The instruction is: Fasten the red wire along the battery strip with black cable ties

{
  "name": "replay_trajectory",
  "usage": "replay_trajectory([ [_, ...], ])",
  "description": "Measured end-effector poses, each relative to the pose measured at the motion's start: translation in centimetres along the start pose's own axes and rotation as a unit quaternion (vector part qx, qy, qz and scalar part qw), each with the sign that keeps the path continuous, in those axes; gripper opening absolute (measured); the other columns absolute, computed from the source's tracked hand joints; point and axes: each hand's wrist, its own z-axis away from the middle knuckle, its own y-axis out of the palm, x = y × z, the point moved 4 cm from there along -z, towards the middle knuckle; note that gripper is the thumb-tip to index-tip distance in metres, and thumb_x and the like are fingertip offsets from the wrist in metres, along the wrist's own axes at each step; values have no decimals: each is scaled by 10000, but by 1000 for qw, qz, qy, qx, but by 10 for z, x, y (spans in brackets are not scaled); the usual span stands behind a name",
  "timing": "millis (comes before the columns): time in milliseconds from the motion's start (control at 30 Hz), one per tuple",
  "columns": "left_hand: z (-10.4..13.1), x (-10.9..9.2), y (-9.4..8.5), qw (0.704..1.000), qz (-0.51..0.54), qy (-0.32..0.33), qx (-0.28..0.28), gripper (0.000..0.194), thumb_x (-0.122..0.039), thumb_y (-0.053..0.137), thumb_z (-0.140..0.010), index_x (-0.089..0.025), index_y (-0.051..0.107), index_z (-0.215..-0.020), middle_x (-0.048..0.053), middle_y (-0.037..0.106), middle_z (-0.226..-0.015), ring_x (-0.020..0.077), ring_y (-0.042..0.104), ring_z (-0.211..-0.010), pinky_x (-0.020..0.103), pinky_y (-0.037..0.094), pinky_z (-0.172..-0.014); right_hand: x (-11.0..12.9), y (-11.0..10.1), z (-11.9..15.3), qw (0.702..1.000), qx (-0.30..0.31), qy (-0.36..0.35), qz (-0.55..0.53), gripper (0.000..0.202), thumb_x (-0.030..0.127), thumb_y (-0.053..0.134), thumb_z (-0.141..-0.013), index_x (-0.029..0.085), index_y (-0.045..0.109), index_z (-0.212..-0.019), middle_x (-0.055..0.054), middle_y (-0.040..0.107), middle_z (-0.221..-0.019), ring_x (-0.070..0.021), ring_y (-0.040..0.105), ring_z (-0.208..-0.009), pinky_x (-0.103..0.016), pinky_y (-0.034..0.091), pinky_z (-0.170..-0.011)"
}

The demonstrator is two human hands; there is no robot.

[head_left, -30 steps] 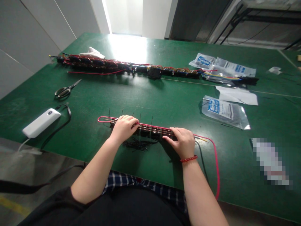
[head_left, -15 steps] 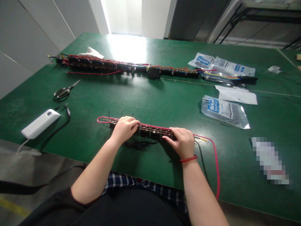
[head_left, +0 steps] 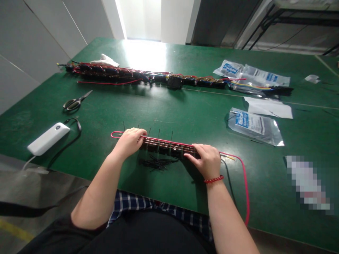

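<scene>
A narrow black bar of wires (head_left: pixel 161 143) lies lengthwise before me, with several thin lines running along its top. My left hand (head_left: pixel 130 143) is closed around its left part, thumb and fingers over the top edge. Toward the right end, my right hand (head_left: pixel 208 160) grips the bar, its thumb on the near side and fingers on the far side. A red wire (head_left: pixel 245 183) follows the far edge, loops at the left end and trails off the table's near edge at right. Several thin black ties (head_left: pixel 172 135) stick up behind the bar. A loose heap of black ties (head_left: pixel 156 163) lies in front.
A longer wired black assembly (head_left: pixel 150 78) stretches across the back of the green table (head_left: pixel 190 113). Scissors (head_left: pixel 75 102) and a white power bank (head_left: pixel 49 138) with a cable lie at left. At right are plastic bags (head_left: pixel 258 127) and a white paper (head_left: pixel 270 107).
My left hand has slid leftward along the bar, uncovering more of its middle. My right hand keeps its place on the right end. The view has shifted slightly.
</scene>
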Motion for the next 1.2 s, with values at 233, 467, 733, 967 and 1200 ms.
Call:
replay_trajectory([
  [233,-1,1,4,1000,-5,25,11,252,-225,482,-917,-260,710,-1016,40,719,-1062,225,620,-1014,407,465,-936,-1,1,0,1000,2,5,-10,441,582,628,-842,191,680,-1039,-74,730,-989,-236,635,-927,-359,390,-846],
  [467,-5,-3,4,1000,-6,23,14,233,-254,501,-916,-253,726,-981,32,737,-1023,222,646,-965,395,483,-905,1,-1,-1,1000,1,1,-4,449,582,630,-840,181,676,-1035,-73,728,-986,-226,630,-912,-348,387,-835],
  [733,-9,-4,5,1000,-20,13,15,219,-260,520,-914,-240,738,-921,38,745,-974,225,655,-941,394,496,-900,0,0,0,1000,-2,4,-10,434,579,627,-843,194,680,-1036,-74,732,-990,-235,635,-917,-354,387,-837],
  [967,-10,-9,3,1000,-17,-1,15,200,-247,531,-898,-232,730,-882,47,739,-928,226,650,-931,385,499,-895,-2,1,0,1000,6,6,-11,435,574,628,-843,199,681,-1059,-76,727,-991,-240,630,-919,-364,394,-837],
  [1200,4,18,-21,996,-40,-69,-36,223,-155,502,-845,-237,683,-946,51,708,-1005,234,619,-977,365,499,-870,-1,1,0,1000,7,4,-5,443,581,623,-844,193,675,-1050,-73,726,-999,-236,631,-926,-357,392,-847],
])
